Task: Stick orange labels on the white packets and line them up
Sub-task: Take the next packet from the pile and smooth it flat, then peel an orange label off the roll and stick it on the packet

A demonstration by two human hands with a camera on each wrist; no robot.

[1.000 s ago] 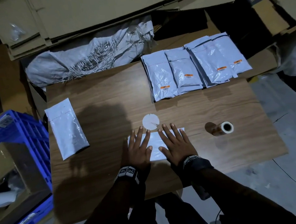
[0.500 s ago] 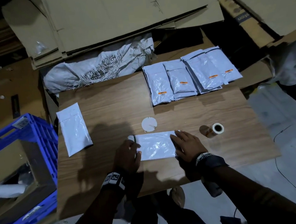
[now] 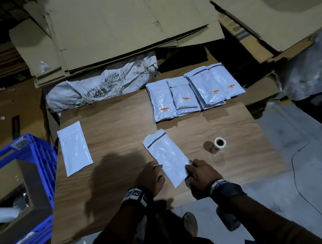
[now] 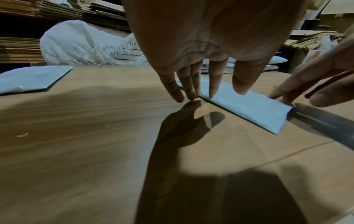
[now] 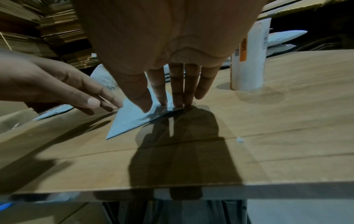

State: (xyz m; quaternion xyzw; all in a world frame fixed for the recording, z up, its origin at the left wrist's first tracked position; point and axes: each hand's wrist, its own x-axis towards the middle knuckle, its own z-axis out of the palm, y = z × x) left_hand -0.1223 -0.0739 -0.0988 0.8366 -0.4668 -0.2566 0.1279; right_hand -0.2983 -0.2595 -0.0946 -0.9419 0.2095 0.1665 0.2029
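Observation:
A white packet (image 3: 167, 156) with no label lies slantwise on the wooden table (image 3: 117, 126), its sealed flap pointing away from me. My left hand (image 3: 151, 176) has straight fingers (image 4: 191, 94) touching the packet's (image 4: 249, 109) left edge. My right hand (image 3: 195, 170) presses thumb and fingertips (image 5: 162, 101) onto its near right corner (image 5: 130, 121). A roll of labels (image 3: 217, 145) stands to the right, an orange label showing on it (image 5: 243, 50). Several labelled packets (image 3: 193, 95) lie in a row at the back right. One more plain packet (image 3: 74, 148) lies at the left.
A blue crate (image 3: 32, 165) holding a cardboard box stands left of the table. A white woven sack (image 3: 101, 86) and stacks of flat cardboard (image 3: 127, 26) lie behind. The table's near edge (image 5: 172, 188) is close under my wrists.
Both hands went from lying flat on the crosswise packet to holding its ends and turning it lengthwise. The white round disc beside it is no longer in sight.

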